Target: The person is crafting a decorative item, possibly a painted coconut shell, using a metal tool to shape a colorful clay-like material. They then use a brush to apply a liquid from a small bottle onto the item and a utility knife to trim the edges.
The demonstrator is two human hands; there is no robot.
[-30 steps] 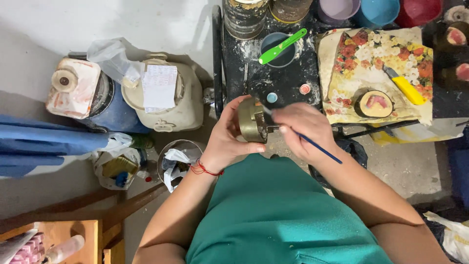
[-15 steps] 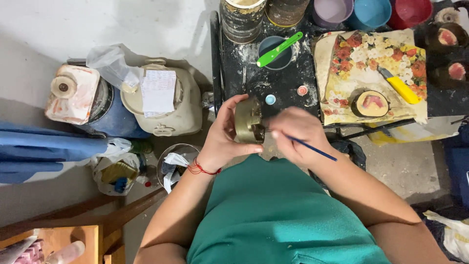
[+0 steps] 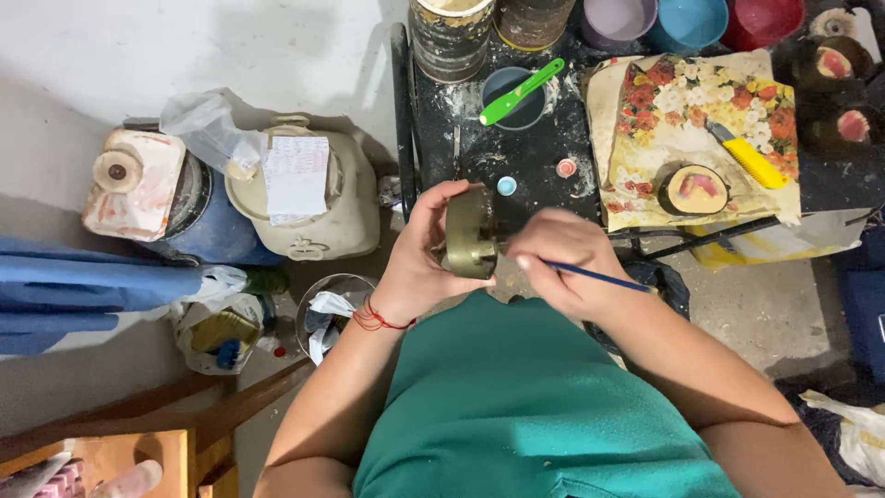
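Gold-painted piece: clasped in left hand, fingers wrapped over rim, just above lap. Thin blue-handled brush: pinched in right hand, tip at piece. Advised: piece kept steady, short light strokes, 1 patch at a time.

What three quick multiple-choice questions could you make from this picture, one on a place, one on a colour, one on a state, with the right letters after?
1. Where does the green spatula lie?
A. across the blue cup
B. on the floor
C. on the flowered cloth

2. What colour is the brush handle?
A. red
B. dark blue
C. white

3. What does the left hand hold?
A. nothing
B. a knife
C. the gold-painted round piece

Answers: A, it rests over the cup's rim; B, a blue shaft leaves the right hand; C, its fingers wrap the piece.
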